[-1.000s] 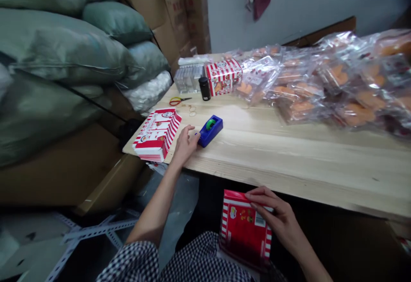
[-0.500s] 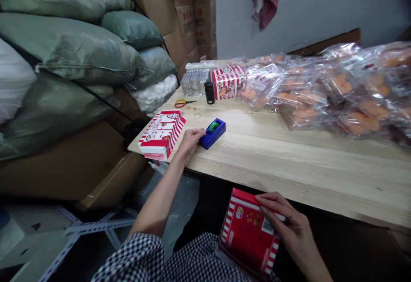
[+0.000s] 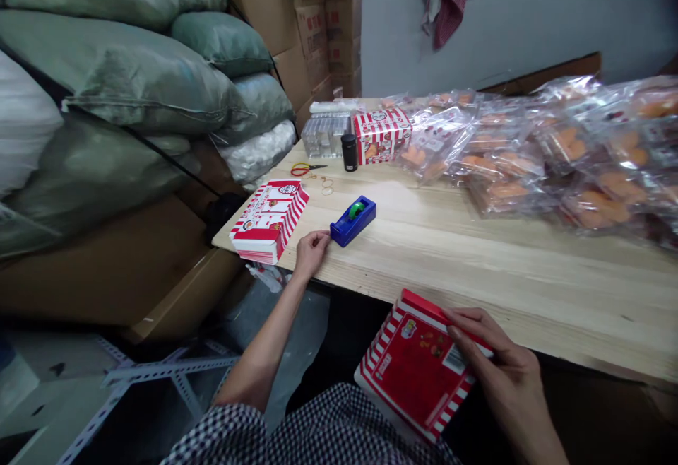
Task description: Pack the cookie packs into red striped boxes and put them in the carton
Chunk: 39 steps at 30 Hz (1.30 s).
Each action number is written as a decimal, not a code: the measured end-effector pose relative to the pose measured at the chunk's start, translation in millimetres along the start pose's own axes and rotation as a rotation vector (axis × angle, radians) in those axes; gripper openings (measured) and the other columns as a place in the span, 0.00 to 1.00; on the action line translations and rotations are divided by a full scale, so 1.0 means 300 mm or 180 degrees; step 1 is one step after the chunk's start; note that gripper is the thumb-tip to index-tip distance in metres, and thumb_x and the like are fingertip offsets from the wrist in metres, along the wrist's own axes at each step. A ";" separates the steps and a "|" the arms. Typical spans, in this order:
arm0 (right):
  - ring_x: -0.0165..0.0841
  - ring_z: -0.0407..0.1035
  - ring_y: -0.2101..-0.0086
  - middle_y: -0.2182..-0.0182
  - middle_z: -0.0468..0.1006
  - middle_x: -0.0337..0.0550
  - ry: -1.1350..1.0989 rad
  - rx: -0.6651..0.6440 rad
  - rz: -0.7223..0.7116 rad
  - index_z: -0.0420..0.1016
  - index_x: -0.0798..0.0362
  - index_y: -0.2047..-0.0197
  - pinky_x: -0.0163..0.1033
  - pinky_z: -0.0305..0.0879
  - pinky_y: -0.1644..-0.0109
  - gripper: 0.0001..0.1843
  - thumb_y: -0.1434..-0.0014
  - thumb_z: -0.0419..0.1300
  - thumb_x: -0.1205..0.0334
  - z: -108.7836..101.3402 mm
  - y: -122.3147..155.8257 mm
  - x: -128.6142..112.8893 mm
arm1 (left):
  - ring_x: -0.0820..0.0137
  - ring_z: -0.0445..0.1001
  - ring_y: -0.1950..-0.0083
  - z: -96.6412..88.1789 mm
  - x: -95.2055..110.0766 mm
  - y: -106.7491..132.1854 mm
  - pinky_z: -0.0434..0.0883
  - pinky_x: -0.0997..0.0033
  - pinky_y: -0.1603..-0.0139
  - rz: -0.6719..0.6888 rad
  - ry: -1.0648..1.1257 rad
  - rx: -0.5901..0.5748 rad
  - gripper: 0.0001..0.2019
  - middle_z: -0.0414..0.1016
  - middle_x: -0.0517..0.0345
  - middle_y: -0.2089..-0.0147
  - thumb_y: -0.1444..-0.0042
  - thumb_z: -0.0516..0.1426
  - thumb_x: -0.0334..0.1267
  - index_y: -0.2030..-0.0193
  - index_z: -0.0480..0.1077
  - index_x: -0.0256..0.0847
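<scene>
My left hand [image 3: 311,253] is closed in a pinch just off the toothed front end of a blue tape dispenser [image 3: 356,220], which carries a small green roll. A bit of clear tape seems to be between the fingertips, though it barely shows. Below the table's front edge, my right hand [image 3: 498,352] grips a red-and-white striped box [image 3: 421,366] by its upper right side, tilted over my lap. To the left of the dispenser lies a stack of flat striped cartons [image 3: 269,219].
Behind the dispenser are scissors [image 3: 307,168], rubber bands [image 3: 327,184], a black bottle [image 3: 349,152], clear plastic cases [image 3: 324,133] and another striped box [image 3: 383,134]. Bagged orange items [image 3: 498,161] cover the right rear of the wooden table [image 3: 477,274]. Stuffed sacks [image 3: 138,76] line the left.
My left hand has drawn back slightly from the dispenser, toward the table's front edge. My right hand has raised the box and shifted it right, tilting it more.
</scene>
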State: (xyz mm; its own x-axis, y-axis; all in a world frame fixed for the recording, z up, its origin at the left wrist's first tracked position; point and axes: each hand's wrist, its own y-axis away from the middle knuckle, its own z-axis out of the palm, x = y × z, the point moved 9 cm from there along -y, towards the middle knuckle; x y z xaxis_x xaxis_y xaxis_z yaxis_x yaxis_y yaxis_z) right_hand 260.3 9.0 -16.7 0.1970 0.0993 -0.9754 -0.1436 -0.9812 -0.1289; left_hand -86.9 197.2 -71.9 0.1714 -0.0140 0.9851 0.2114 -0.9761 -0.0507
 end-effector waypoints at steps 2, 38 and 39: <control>0.40 0.74 0.56 0.57 0.78 0.45 0.0028 0.0150 -0.0114 0.84 0.43 0.55 0.42 0.74 0.56 0.10 0.39 0.64 0.58 0.014 0.003 -0.038 | 0.65 0.75 0.57 -0.003 0.061 0.069 0.71 0.65 0.49 0.0038 -0.0042 0.0029 0.10 0.80 0.50 0.60 0.50 0.64 0.42 0.69 0.77 0.36; 0.35 0.77 0.60 0.56 0.83 0.43 -0.1549 0.1425 0.0947 0.84 0.48 0.55 0.42 0.75 0.53 0.14 0.46 0.72 0.58 -0.055 0.010 0.089 | 0.64 0.76 0.55 0.242 0.256 0.527 0.70 0.67 0.52 0.0455 -0.0729 -0.1892 0.16 0.79 0.55 0.53 0.41 0.62 0.49 0.50 0.77 0.46; 0.34 0.77 0.61 0.57 0.83 0.43 -0.1649 0.1472 0.1059 0.84 0.49 0.56 0.42 0.75 0.54 0.15 0.47 0.73 0.57 -0.062 0.004 0.130 | 0.64 0.77 0.56 0.264 0.259 0.512 0.70 0.69 0.54 0.0460 -0.0727 -0.2117 0.15 0.81 0.56 0.54 0.39 0.60 0.49 0.50 0.78 0.45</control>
State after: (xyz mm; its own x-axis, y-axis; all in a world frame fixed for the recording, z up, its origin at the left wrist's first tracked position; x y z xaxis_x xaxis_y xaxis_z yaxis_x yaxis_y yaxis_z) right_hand 286.0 8.6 -51.5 -0.3904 -0.0123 -0.9206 -0.5292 -0.8152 0.2353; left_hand 35.2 63.4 -16.1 0.3658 -0.1783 0.9134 -0.4474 -0.8943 0.0046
